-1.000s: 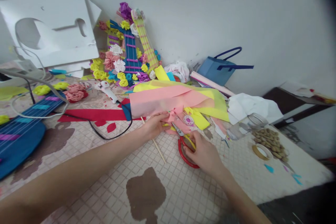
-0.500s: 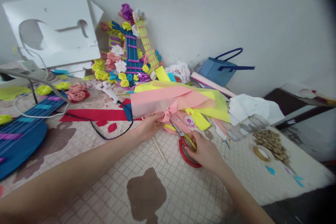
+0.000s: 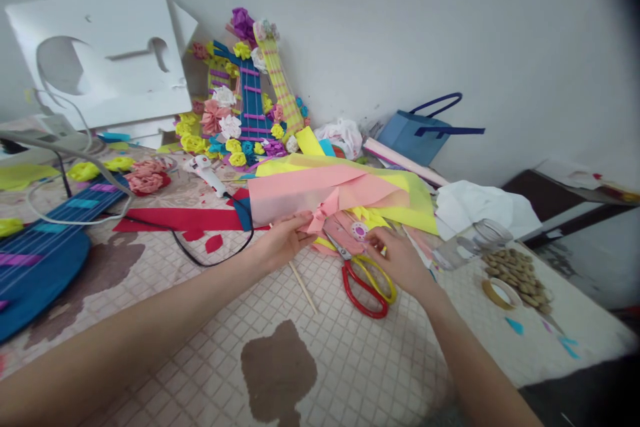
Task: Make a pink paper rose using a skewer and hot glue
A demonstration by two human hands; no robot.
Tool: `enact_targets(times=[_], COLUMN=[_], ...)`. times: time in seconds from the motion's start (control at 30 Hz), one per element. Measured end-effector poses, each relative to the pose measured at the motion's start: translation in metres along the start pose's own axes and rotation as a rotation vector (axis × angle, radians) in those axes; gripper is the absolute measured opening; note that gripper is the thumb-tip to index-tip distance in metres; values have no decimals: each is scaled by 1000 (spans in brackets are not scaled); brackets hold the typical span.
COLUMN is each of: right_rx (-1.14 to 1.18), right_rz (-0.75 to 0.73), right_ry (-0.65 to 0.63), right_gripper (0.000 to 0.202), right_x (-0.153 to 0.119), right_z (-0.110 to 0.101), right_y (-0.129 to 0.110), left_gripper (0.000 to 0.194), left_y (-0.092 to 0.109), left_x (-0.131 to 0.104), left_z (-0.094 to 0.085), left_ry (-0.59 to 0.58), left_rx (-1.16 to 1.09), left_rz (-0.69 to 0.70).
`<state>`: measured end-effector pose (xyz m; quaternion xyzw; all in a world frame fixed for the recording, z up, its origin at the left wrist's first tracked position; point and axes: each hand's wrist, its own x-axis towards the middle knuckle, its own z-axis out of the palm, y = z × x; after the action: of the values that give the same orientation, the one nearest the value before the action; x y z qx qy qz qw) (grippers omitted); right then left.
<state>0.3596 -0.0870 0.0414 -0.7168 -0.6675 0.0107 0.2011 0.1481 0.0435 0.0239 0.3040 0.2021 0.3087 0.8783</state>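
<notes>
Between the fingertips of my left hand (image 3: 289, 235) is a pink paper flower (image 3: 324, 209), held just above the sheets. My right hand (image 3: 397, 260) is off the scissors and beside a round white-and-purple disc (image 3: 359, 231); its fingers are bent and slightly apart, with nothing visible in them. Below it the scissors (image 3: 366, 287), one handle red and one yellow, lie on the table with their blades toward the pink paper. A thin wooden stick (image 3: 303, 287) rests under my left hand's side. Behind the flower are pink paper (image 3: 300, 190) and yellow paper (image 3: 423, 203).
A white glue gun (image 3: 206, 175) with a black cord lies at the back left. Flower-decorated paper guitars (image 3: 253, 100) lean on the wall. On the right are a clear jar (image 3: 465, 247), a tape roll (image 3: 500, 293) and peanuts (image 3: 520, 277). A blue guitar shape (image 3: 45, 280) lies left.
My right hand has let go of the scissors and moved up and right toward the disc. The scissors lie with handles spread. My left hand stays at the flower, almost unmoved.
</notes>
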Motion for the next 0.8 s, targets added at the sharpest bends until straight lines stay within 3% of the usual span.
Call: enact_targets(times=[0.23,0.4,0.57,0.8], right_rx=[-62,-100,-75,-43], right_rz=[-171,-238,-299,-347], right_ry=[13,6,-50,-119], right_gripper=[18,37,51,51], right_x=[-14,-17,-13,-9], right_z=[42,50,48,44], right_y=[-39,-45,-37,-22], left_gripper=[10,7,7,11], left_y=[-13,-13,14,61], left_x=[-3,-4,-18,-57], left_z=[6,6,3,-12], left_ry=[-67,-50,6,96], left_rx=[30,38,51,82], left_rz=[-30,-24,7,123])
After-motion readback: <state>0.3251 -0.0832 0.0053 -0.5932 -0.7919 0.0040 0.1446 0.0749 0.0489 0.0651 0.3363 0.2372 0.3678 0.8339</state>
